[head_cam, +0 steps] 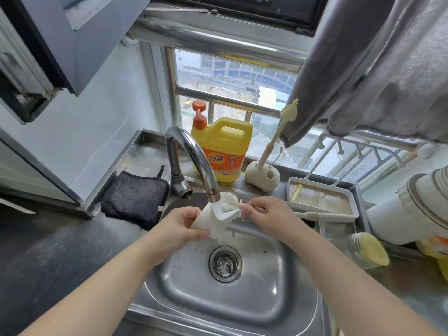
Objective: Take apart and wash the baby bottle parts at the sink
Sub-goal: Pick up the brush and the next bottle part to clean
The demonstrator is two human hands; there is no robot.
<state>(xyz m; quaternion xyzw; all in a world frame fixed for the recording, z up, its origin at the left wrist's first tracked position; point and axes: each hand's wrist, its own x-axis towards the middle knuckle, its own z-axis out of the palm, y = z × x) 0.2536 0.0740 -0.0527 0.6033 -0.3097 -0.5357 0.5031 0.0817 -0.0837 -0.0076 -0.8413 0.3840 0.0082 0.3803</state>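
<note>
Bottle brush handle was mostly hidden inside the right hand, fingers pinching it; bristle head blurred at the white baby bottle mouth. Left hand wrapped its fingers around the bottle, held under the faucet spout over the steel sink. Yellow detergent jug stood on the window ledge. A grey cloth hung at right, cut off.

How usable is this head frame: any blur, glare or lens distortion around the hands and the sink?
Head view: daylight from the window lights the scene evenly; wide-angle bending curves the frame edges; the white bottle part under the faucet is soft and overexposed, so its details are lost; left hand and right hand are fairly sharp; mild glare on the sink.
</note>
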